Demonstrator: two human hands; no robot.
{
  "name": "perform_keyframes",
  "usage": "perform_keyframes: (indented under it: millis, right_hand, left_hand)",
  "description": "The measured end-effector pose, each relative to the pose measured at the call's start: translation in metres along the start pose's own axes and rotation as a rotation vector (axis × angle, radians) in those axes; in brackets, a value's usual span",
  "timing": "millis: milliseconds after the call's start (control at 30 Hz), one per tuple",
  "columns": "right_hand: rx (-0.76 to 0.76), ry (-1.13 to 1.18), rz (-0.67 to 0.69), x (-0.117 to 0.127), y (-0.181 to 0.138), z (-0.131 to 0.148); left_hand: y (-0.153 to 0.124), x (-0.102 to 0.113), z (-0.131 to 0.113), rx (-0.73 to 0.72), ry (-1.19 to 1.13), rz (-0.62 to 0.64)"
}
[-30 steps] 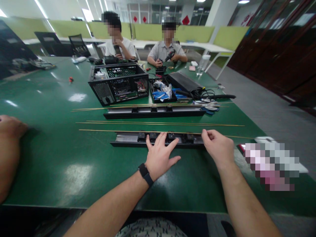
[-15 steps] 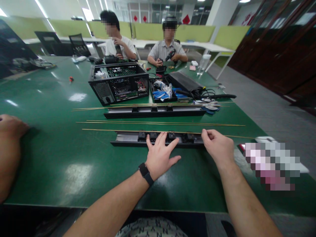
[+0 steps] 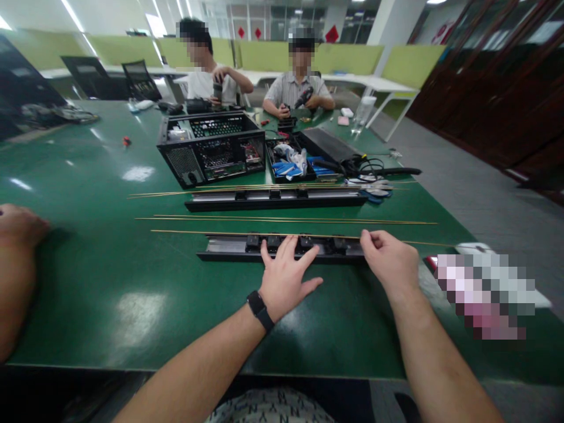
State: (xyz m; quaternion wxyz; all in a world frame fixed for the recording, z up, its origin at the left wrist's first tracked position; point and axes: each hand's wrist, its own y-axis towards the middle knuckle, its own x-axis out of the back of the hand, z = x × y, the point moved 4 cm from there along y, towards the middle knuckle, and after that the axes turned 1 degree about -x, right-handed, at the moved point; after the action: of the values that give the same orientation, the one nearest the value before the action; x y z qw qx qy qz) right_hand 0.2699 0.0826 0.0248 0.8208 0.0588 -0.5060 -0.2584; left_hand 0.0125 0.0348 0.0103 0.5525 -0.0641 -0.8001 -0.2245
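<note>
A black rail with a silvery channel lies across the table in front of me, with several black blocks seated in it. My left hand rests on the rail with fingers spread, the fingertips touching the blocks and far side. Along the rail's far edge runs a thin brass-coloured rod, its left end sticking out past the rail. My right hand pinches this rod between thumb and fingers near the rail's right end. Beyond lie a few loose rods and a second black rail topped by more rods.
An open computer case stands at the back, beside a tray holding blue-white gloves. Two people sit across the table. Another person's hand rests at the left. A blurred-out item lies at the right.
The rod in my right hand has slid slightly to the right; its left end is nearer the rail. My left hand has stayed put. A person across has lowered a dark cylindrical object.
</note>
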Motion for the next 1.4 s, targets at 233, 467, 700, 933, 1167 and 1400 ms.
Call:
perform_keyframes:
  millis: [233, 467, 700, 933, 1167, 1400]
  right_hand:
    - [-0.067, -0.097, -0.008, 0.0028, 0.0033, -0.0065]
    - [-0.059, -0.039, 0.004, 0.0026, 0.0007, 0.0002]
    - [-0.095, -0.106, -0.006, 0.0046, 0.0037, -0.0057]
    - [-0.005, -0.013, -0.017, 0.0018, 0.0003, 0.0007]
    - [-0.047, -0.065, -0.023, 0.0021, 0.0027, -0.0041]
    - [-0.088, -0.080, -0.021, 0.0036, 0.0039, -0.0049]
  left_hand:
    - [0.0005, -0.0006, 0.0005, 0.000, -0.003, 0.014]
    - [0.0003, -0.0007, 0.0006, -0.003, -0.005, 0.010]
    - [0.0007, 0.0002, 0.0002, 0.002, -0.001, 0.021]
    - [0.0005, -0.0015, 0.0008, -0.002, 0.001, 0.000]
    - [0.0002, -0.0006, 0.0004, -0.008, -0.003, 0.000]
    - [-0.0002, -0.0009, 0.0004, -0.008, 0.002, 0.004]
